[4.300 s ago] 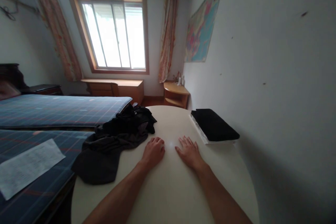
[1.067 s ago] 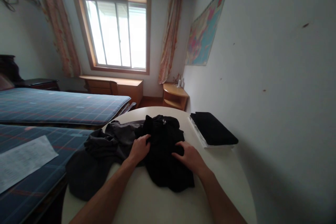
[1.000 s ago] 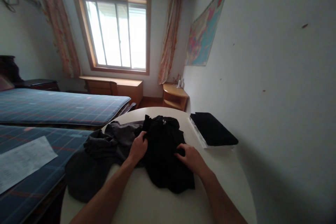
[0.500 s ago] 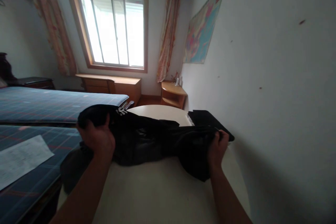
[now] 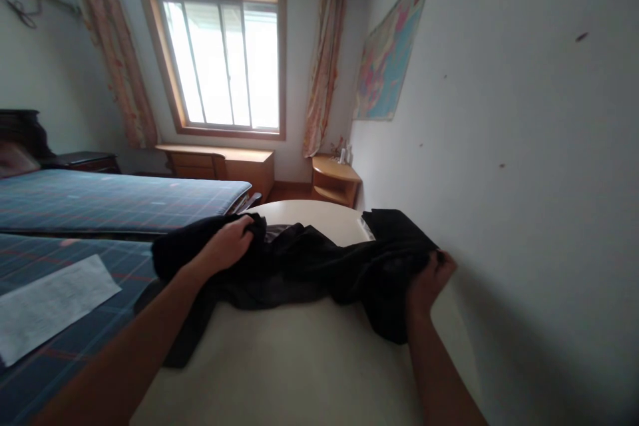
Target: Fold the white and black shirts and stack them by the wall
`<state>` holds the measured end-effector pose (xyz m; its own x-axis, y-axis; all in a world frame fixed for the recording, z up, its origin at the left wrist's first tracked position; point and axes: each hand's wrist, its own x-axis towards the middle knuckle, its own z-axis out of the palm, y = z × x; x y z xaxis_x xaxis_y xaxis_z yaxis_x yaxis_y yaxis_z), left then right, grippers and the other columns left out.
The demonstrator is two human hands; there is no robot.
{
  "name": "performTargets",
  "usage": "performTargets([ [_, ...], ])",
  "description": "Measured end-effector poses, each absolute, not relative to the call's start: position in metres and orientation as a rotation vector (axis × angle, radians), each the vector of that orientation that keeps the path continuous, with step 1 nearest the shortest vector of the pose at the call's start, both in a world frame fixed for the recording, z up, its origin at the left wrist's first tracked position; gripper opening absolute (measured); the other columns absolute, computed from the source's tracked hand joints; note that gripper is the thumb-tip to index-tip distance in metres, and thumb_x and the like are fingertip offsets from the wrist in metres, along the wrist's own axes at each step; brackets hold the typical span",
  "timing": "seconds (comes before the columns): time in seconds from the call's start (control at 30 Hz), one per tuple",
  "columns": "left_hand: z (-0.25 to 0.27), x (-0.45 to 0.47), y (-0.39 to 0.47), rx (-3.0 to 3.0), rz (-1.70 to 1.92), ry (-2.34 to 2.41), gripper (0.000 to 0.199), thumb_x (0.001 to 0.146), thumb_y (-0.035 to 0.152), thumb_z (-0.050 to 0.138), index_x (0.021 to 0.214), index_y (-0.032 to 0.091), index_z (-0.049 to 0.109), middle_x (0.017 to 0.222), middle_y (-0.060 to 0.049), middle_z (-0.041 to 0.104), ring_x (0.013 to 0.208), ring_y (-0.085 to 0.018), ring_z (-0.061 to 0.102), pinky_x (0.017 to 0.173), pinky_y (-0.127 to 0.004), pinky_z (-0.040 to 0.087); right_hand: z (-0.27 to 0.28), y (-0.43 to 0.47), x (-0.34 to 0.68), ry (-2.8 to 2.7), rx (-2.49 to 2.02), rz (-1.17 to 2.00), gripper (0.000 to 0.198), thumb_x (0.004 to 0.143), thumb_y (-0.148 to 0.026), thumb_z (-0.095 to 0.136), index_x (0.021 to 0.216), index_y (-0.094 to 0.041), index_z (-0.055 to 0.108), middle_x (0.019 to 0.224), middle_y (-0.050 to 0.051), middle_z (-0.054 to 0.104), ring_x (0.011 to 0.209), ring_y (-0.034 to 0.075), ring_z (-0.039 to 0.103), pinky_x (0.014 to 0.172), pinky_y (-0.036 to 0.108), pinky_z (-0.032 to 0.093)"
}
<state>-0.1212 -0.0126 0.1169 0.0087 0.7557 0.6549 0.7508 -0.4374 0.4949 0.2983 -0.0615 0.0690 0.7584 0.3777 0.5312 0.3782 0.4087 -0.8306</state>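
Note:
A black garment (image 5: 309, 266) stretches in loose folds across the round cream table (image 5: 279, 359); its exact kind is hard to tell. My left hand (image 5: 230, 239) lies over its left part, fingers curled into the bunched cloth. At the right end my right hand (image 5: 433, 276) pinches the edge of the cloth, thumb and fingers together. A greyer part of the garment hangs down below my left forearm. Behind its right end lies a flat folded black item (image 5: 397, 226), partly covered by the cloth.
Two plaid mattresses (image 5: 124, 193) are on the left, with a sheet of paper (image 5: 60, 306) on the nearer one. A white wall (image 5: 539, 226) rises close on the right. Ahead stand a wooden desk (image 5: 249, 160) and a corner shelf (image 5: 334, 170) below a window.
My left hand has turned from palm-up under the cloth to palm-down over it and moved right. The white lettering is now out of sight. My right hand has shifted slightly right.

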Motion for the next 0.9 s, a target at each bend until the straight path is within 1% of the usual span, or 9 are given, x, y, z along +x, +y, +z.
performTargets([
  [0.1,0.078,-0.107,-0.022,2.459,1.059,1.663,0.042,0.056,0.037,0.079,0.095,0.024,0.071,0.108,-0.012,0.070,0.116,-0.040,0.061,0.105,-0.059,0.041,0.074,-0.062,0.274,-0.923,-1.226,0.030,0.041,0.090,-0.050,0.047,0.117,-0.019,0.049,0.117,0.009,0.055,0.111,0.025,0.053,0.103,0.046,0.039],
  [0.17,0.057,-0.102,-0.027,2.513,0.725,1.768,0.074,0.043,0.045,0.086,0.113,0.025,0.069,0.129,-0.018,0.061,0.129,-0.053,0.047,0.102,-0.072,0.034,0.071,-0.062,0.259,-1.206,-1.279,0.042,0.052,0.089,-0.053,0.049,0.129,-0.020,0.048,0.128,0.013,0.055,0.120,0.028,0.051,0.107,0.050,0.036],
  [0.23,0.041,-0.100,-0.027,2.504,0.551,1.814,0.093,0.038,0.051,0.088,0.124,0.024,0.064,0.136,-0.021,0.056,0.128,-0.058,0.044,0.095,-0.074,0.038,0.061,-0.065,0.242,-1.512,-1.376,0.040,0.066,0.085,-0.059,0.056,0.140,-0.024,0.043,0.144,0.015,0.046,0.134,0.034,0.041,0.111,0.058,0.028],
  [0.33,0.027,-0.097,-0.021,2.510,0.631,1.853,0.082,0.053,0.053,0.084,0.125,0.022,0.063,0.132,-0.020,0.058,0.116,-0.053,0.056,0.089,-0.062,0.050,0.040,-0.071,0.216,-1.838,-1.605,0.089,0.090,0.068,-0.065,0.074,0.146,-0.034,0.040,0.160,0.012,0.025,0.144,0.048,0.018,0.107,0.074,0.016],
  [0.4,0.023,-0.095,-0.015,2.502,0.773,1.898,0.062,0.065,0.043,0.078,0.121,0.020,0.064,0.127,-0.018,0.062,0.104,-0.046,0.065,0.085,-0.052,0.055,0.029,-0.074,0.203,-1.945,-1.710,0.131,0.095,0.059,-0.058,0.083,0.143,-0.035,0.044,0.161,0.013,0.023,0.142,0.052,0.021,0.104,0.074,0.022],
  [0.53,0.027,-0.098,0.002,2.385,0.998,1.947,0.046,0.076,0.020,0.061,0.122,0.018,0.064,0.117,-0.014,0.066,0.082,-0.034,0.072,0.080,-0.043,0.058,0.028,-0.069,0.205,-1.906,-1.786,0.113,0.052,0.074,-0.033,0.073,0.122,-0.024,0.058,0.142,0.017,0.048,0.116,0.038,0.056,0.092,0.051,0.044],
  [0.63,0.046,-0.109,0.020,2.288,1.146,1.999,0.048,0.077,0.012,0.051,0.123,0.016,0.063,0.119,-0.017,0.065,0.087,-0.034,0.072,0.085,-0.048,0.057,0.037,-0.059,0.226,-1.738,-1.727,0.103,0.020,0.082,-0.028,0.058,0.101,-0.022,0.058,0.107,0.010,0.064,0.095,0.027,0.063,0.081,0.037,0.047],
  [0.8,0.099,-0.135,0.048,2.162,1.558,2.019,0.052,0.076,0.005,0.044,0.125,0.015,0.061,0.139,-0.015,0.051,0.127,-0.031,0.054,0.110,-0.048,0.043,0.041,-0.051,0.253,-1.508,-1.591,0.135,0.015,0.081,-0.034,0.055,0.090,-0.023,0.052,0.088,0.005,0.062,0.086,0.025,0.062,0.074,0.034,0.045],
  [0.9,0.130,-0.152,0.057,2.060,1.919,1.959,0.044,0.074,0.004,0.045,0.114,0.008,0.064,0.136,-0.016,0.051,0.130,-0.030,0.049,0.114,-0.046,0.038,0.039,-0.051,0.252,-1.496,-1.549,0.159,0.018,0.080,-0.036,0.055,0.090,-0.022,0.052,0.088,0.005,0.062,0.086,0.025,0.061,0.076,0.035,0.045],
])
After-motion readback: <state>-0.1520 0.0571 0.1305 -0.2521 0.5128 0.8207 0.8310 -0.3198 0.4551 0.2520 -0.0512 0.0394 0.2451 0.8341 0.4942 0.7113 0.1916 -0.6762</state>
